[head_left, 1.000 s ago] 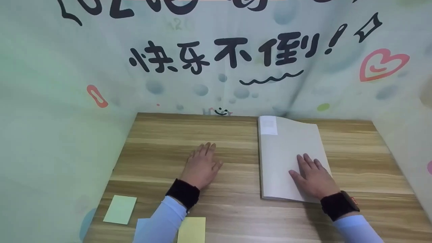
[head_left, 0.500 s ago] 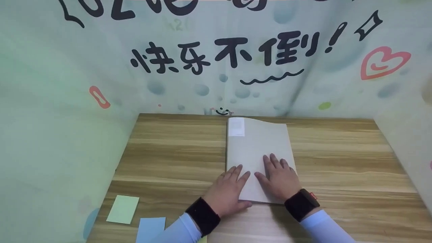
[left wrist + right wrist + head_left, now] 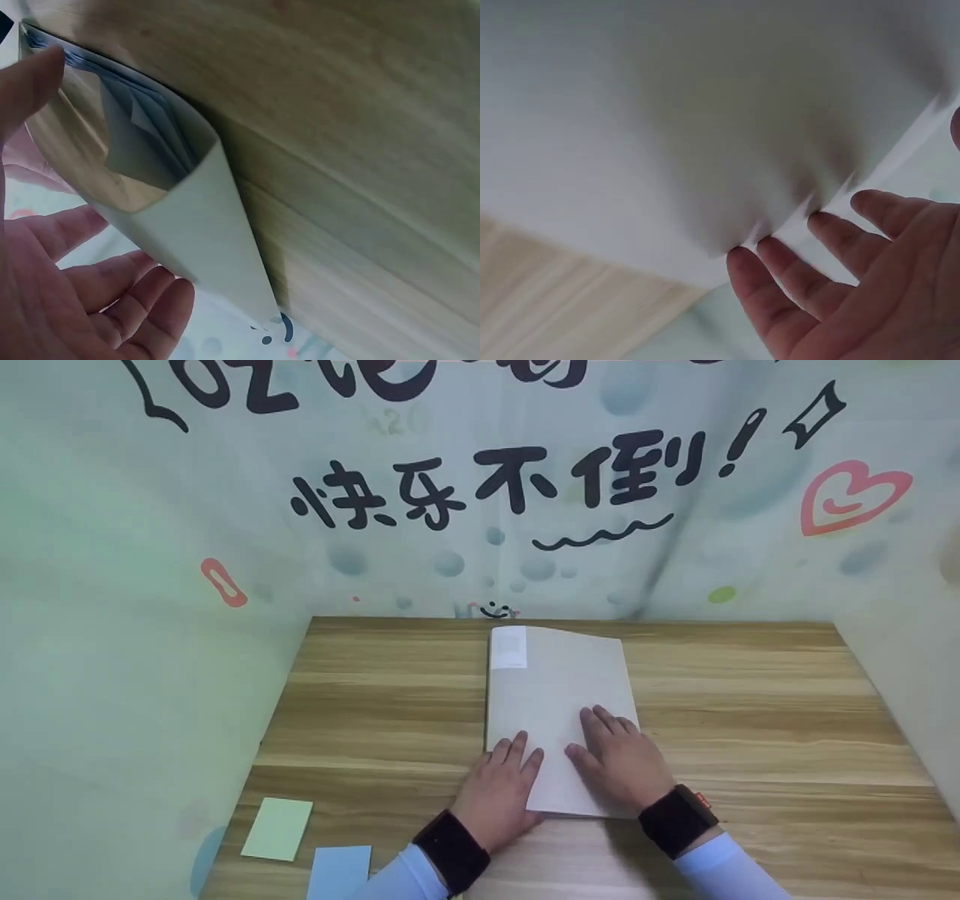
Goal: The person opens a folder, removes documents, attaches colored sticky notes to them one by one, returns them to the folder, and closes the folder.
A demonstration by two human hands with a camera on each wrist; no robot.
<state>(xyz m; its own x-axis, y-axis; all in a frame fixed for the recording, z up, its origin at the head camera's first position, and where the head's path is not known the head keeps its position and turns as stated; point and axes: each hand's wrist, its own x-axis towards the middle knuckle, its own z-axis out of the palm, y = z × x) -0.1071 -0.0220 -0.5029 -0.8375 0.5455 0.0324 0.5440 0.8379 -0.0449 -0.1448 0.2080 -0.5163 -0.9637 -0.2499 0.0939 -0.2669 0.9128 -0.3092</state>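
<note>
A pale booklet (image 3: pixel 555 682) with a small white label (image 3: pixel 508 647) at its top left corner lies on the wooden table. My left hand (image 3: pixel 491 795) rests on its lower left part, fingers fairly straight, with the thumb by the bottom edge. On the lower right part lies my right hand (image 3: pixel 626 761), its fingers spread and extended. From the left wrist, the near end of the booklet shows a bowed cover, with thin bluish sheets (image 3: pixel 142 120) inside. In the right wrist view, straight fingertips (image 3: pixel 742 259) touch the plain cover.
A green paper square (image 3: pixel 277 829) lies on the table (image 3: pixel 750 720) at the left front. Beside it is a blue one (image 3: pixel 339 871), partly cut off by the frame. A printed cloth backdrop (image 3: pixel 420 577) closes off the back and sides.
The booklet has slid left across the table with my right hand on it. My left hand has come right and nearer, from the bare table onto the booklet.
</note>
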